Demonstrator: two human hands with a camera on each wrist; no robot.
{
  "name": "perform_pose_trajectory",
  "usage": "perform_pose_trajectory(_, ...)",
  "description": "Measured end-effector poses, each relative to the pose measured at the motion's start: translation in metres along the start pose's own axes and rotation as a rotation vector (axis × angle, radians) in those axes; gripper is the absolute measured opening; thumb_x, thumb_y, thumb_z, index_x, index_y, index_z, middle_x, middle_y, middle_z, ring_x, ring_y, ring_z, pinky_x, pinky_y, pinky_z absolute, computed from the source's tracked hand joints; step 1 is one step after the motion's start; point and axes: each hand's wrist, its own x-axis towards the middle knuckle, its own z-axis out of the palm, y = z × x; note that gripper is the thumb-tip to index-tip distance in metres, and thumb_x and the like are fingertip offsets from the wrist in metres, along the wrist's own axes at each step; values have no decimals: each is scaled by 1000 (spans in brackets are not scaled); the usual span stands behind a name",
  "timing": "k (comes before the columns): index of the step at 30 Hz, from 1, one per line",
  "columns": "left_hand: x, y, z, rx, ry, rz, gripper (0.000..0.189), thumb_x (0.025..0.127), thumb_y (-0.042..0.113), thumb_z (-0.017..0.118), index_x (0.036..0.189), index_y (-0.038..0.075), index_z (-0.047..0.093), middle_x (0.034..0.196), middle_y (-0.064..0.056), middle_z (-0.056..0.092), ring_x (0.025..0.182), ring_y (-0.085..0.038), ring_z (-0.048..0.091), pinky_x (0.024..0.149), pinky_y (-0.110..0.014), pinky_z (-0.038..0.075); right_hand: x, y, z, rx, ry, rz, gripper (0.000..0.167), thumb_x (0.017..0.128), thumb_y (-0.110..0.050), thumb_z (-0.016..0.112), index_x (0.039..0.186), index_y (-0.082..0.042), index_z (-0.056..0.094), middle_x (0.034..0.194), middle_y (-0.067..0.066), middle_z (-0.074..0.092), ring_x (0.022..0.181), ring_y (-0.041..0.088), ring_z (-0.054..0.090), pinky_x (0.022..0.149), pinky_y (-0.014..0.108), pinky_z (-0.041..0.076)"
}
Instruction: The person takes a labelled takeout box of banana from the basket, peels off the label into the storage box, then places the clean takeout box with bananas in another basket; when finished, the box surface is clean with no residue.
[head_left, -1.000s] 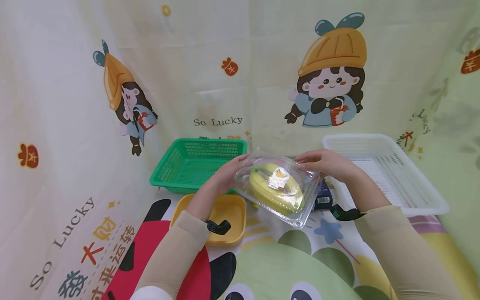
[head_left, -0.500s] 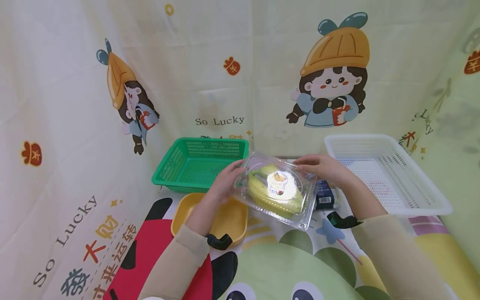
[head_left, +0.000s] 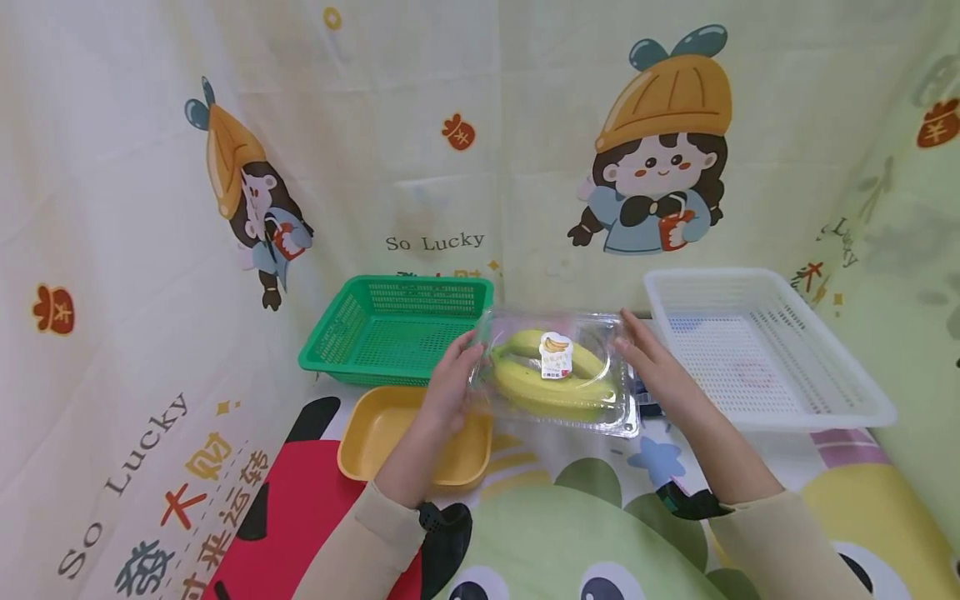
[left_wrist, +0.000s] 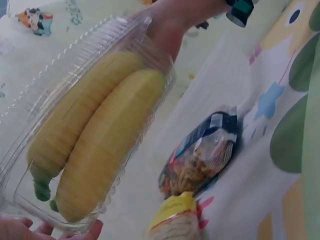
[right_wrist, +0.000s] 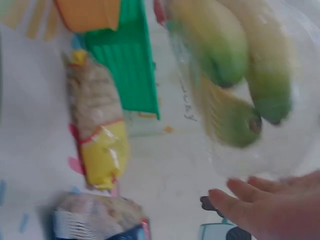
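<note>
A clear plastic clamshell box of bananas (head_left: pixel 555 383), with a small white label on its lid, is held up above the table. My left hand (head_left: pixel 448 385) grips its left end, thumb on the near side. At the right end my right hand (head_left: pixel 654 358) holds the box between thumb and fingers; the fingers are partly behind it. In the left wrist view, fingertips (left_wrist: pixel 92 232) reach round the box's lower end. The right wrist view is blurred and has the fingers (right_wrist: pixel 245 195) against the plastic.
A green basket (head_left: pixel 322 358) stands back left, a yellow tray (head_left: pixel 405 417) before it. Back right is a white basket (head_left: pixel 862 392). Behind the box lie a dark-blue bag of dry food (left_wrist: pixel 202 152) and a bag with a yellow end (right_wrist: pixel 102 150).
The box has turned from tilted to nearly level, its right end rising a little. My right hand shifted from the top edge to the right end, its thumb now in front.
</note>
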Motion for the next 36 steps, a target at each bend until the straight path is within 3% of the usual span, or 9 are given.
perform_pose_trajectory(4,-10,-5,9,62,-32,-3,55,99,39,53,150,29,38,149,-4,43,132,-23,43,91,-39,52,-12,8,10,113,81,29,69,101,-58,37,158,-41,2,168,-3,0,153,37,-2,112,77,3)
perform_pose_trajectory(10,-19,-19,15,104,-94,-6,64,99,38,55,156,33,27,159,-5,31,131,-29,45,94,-40,50,-25,19,19,232,184,27,67,102,-53,41,159,-36,9,168,-1,5,154,30,-1,119,68,-1)
perform_pose_trajectory(14,-25,-31,19,116,-81,-37,61,97,44,55,151,44,27,159,5,28,137,-28,41,98,-45,50,-32,24,22,255,206,45,66,101,-53,43,158,-37,14,168,0,7,154,31,3,120,66,3)
perform_pose_trajectory(18,-31,-45,25,128,-39,-49,54,98,44,53,146,51,30,156,12,32,142,-25,34,113,-57,34,-39,29,25,267,207,60,67,101,-54,43,158,-38,14,168,-2,9,154,31,6,119,66,8)
perform_pose_trajectory(23,-36,-61,31,139,-46,-17,61,100,35,48,154,44,22,163,10,22,152,-24,16,121,-61,15,-48,41,26,301,205,104,65,101,-54,41,158,-40,14,168,-1,10,153,32,11,119,65,15)
perform_pose_trajectory(27,-39,-75,35,121,-69,2,65,101,30,46,157,39,16,166,11,15,155,-24,3,122,-61,5,-52,56,28,294,240,94,65,102,-47,44,159,-33,16,168,2,8,153,34,6,118,69,8)
perform_pose_trajectory(30,-42,-85,37,109,-61,-3,67,100,28,47,159,34,15,167,7,13,155,-27,1,122,-62,4,-54,68,31,300,262,90,67,102,-41,47,160,-23,18,168,3,6,154,35,1,118,69,3)
perform_pose_trajectory(36,-44,-107,39,40,-93,24,70,100,22,46,160,29,10,167,7,10,155,-24,2,124,-55,2,-53,90,37,305,276,117,65,102,-37,49,158,-14,23,167,9,12,153,38,8,121,63,9)
